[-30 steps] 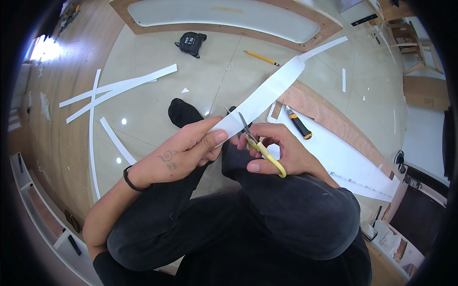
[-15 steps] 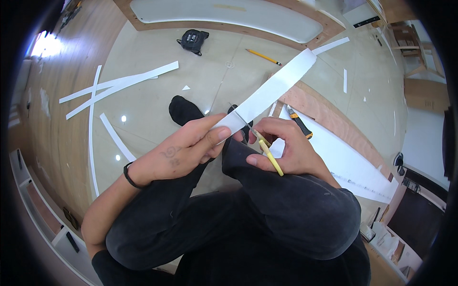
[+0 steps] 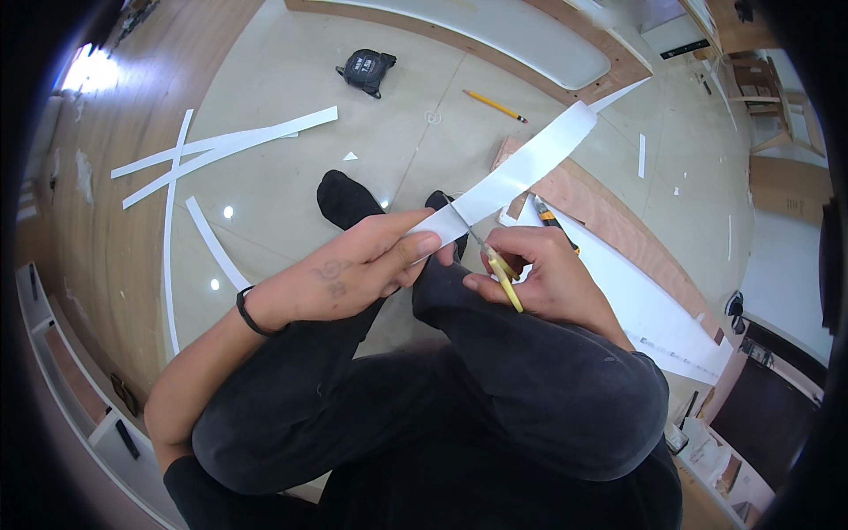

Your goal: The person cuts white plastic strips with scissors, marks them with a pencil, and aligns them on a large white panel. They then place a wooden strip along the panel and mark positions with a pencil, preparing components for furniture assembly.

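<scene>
The left hand (image 3: 353, 274) pinched the near end of a white strip (image 3: 517, 168), fingers together on it just above the knees. The right hand (image 3: 539, 274) was closed around the yellow handles of the scissors (image 3: 495, 265), whose blades met the strip's edge right beside the left fingertips. That closeness looked like the main risk: a snip taken a little too far could have nicked a fingertip. The strip rose away from the person unsupported, so its free end might have sagged or twisted and pulled the cut off its line, or torn the edge.

Beyond the feet lay a knife (image 3: 552, 219) with an orange and black handle on a white sheet (image 3: 654, 309) over a board (image 3: 609, 216); a careless shift of a foot could have met it. Farther out, offcuts (image 3: 221, 146) crossed on the floor, slippery underfoot. A pencil (image 3: 495, 106) and a black tape measure (image 3: 367, 69) lay farthest off.
</scene>
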Action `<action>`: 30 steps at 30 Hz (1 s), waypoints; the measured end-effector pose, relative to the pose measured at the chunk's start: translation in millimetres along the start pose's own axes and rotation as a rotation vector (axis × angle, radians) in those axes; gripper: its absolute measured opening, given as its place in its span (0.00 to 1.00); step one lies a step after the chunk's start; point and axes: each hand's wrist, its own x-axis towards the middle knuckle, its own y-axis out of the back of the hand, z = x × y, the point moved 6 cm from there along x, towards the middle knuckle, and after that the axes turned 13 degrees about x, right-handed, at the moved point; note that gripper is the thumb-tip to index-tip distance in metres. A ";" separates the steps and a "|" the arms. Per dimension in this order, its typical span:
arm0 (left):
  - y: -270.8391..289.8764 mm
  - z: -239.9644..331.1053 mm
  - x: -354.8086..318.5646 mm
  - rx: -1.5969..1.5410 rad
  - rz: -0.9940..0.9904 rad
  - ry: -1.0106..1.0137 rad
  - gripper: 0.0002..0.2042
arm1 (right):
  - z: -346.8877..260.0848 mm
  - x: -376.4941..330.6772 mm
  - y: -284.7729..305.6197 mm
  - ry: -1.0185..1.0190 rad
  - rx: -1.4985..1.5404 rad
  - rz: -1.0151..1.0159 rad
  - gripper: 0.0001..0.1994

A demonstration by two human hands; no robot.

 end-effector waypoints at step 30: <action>-9.7 -7.7 2.8 0.093 -0.041 -0.018 0.16 | -8.9 5.0 -1.4 0.174 -0.223 -0.036 0.28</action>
